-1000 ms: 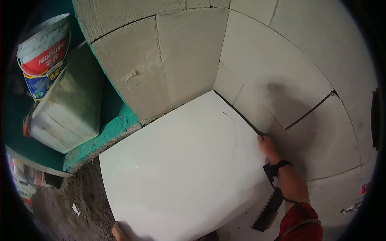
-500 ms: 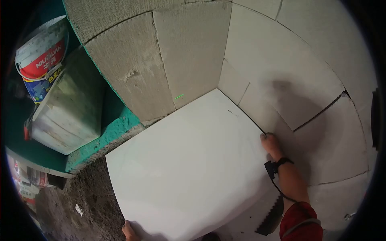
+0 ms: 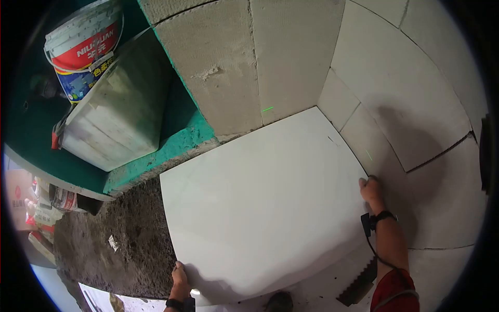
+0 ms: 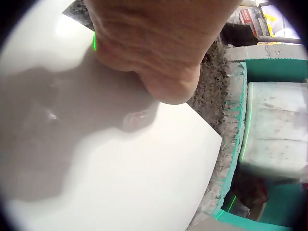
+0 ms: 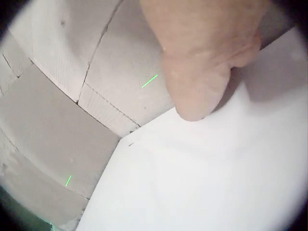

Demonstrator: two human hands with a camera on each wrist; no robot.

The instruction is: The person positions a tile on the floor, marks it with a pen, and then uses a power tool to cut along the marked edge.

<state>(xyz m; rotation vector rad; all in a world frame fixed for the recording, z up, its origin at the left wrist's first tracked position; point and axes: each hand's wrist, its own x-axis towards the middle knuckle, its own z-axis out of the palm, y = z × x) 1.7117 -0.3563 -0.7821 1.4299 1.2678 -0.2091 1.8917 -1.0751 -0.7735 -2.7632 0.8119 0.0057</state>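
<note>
Far left: labelled bucket [image 3: 86, 52] against a grimy plastic tub [image 3: 117, 112], by a teal ledge [image 3: 179, 140]. Below, rough dark ground [image 3: 132, 229]. Left hand [image 3: 180, 281] grips the near-left edge of a large white tile [image 3: 249, 208] — fingertips partly hidden. Tile lies centre, far corner tucked where the block walls [image 3: 296, 62] meet. Right hand [image 3: 371, 192] holds its right edge — notched trowel [image 3: 358, 286] nearby, below that hand.
</note>
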